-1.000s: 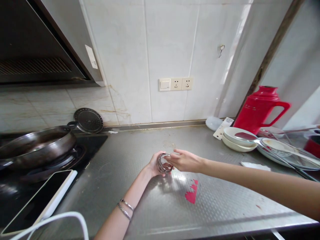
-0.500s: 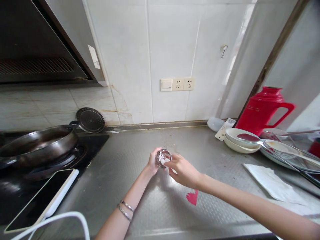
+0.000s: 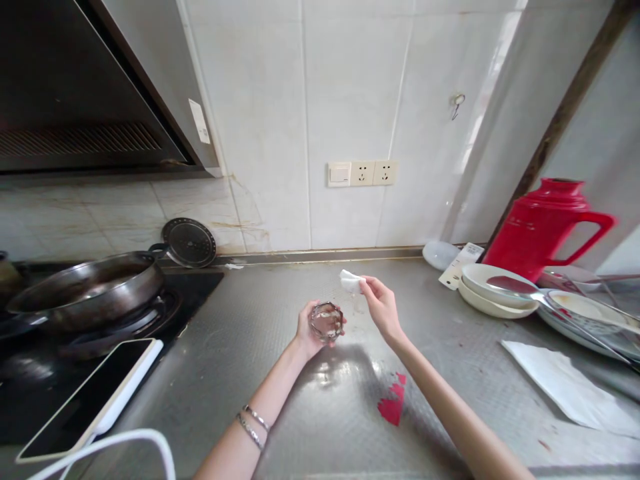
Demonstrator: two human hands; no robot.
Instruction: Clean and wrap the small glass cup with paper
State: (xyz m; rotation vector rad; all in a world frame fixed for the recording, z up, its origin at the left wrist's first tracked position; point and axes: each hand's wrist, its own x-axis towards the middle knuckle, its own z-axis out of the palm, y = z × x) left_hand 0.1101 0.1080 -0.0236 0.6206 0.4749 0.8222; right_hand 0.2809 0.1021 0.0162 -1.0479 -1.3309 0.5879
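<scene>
A small clear glass bowl (image 3: 327, 321) is tilted toward the camera above the steel counter, its inside visible. My left hand (image 3: 310, 329) is wrapped round its left side and underside, with fingers showing through the glass. Up and to the right of the bowl, my right hand (image 3: 381, 303) pinches a small piece of white tissue (image 3: 351, 281) between thumb and fingertips. The tissue does not touch the bowl. A torn red paper shape (image 3: 393, 403) lies on the counter below my right hand.
At left, a steel pan (image 3: 93, 287) sits on the black stove, with a phone (image 3: 87, 400) and white cable in front. Stacked bowls (image 3: 493, 300), a red thermos (image 3: 540, 230) and a folded white tissue (image 3: 565, 383) are at right.
My right hand has moved up and away from the bowl, bringing the white tissue out of it. My left hand still holds the bowl. The view has shifted slightly.
</scene>
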